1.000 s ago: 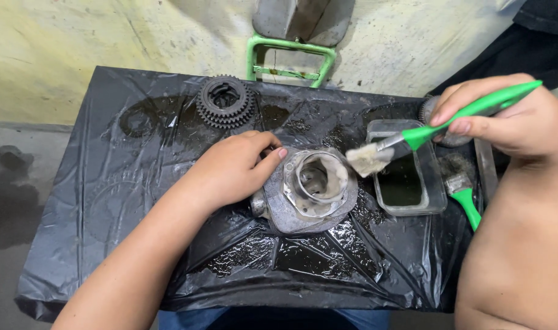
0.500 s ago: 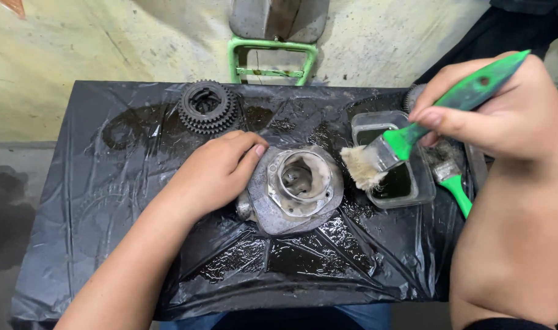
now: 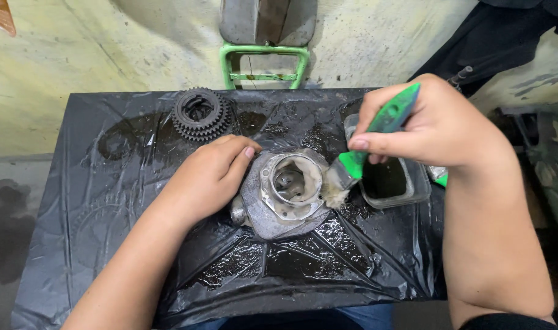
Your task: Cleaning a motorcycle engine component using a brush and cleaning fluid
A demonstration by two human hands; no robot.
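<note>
1. A tabletop [image 3: 95,244] covered by wet black plastic sheet is seen from above; the sheet glistens with dark liquid, most heavily toward the near edge.
2. A grey metal housing [image 3: 285,192] with a round open bore is placed near the middle of the tabletop, bore facing up. Pale residue is noted around the bore rim.
3. The left hand [image 3: 208,174] is laid on the left side of the housing. Its fingers are held together and curled over the flange; the fingertips are pressed against the metal beside the bore.
4. A brush [image 3: 367,143] with a green handle is gripped in the right hand [image 3: 434,125]. The fingers are clamped on the handle, thumb on the near side. The handle is tilted up toward the far right.
5. The brush bristles [image 3: 335,189], pale and wet, are pressed against the right edge of the housing, just beside the bore.
6. A clear rectangular tub [image 3: 407,189] holding dark liquid is set just right of the housing, partly covered by the right hand.
7. A second green handle [image 3: 441,178] is partly visible right of the tub; the remainder is hidden by the wrist.
8. A stacked black gear [image 3: 200,113] is placed near the far edge, left of centre, well apart from the housing.
9. A green metal frame [image 3: 263,61] is seen beyond the far edge, against the wall.
</note>
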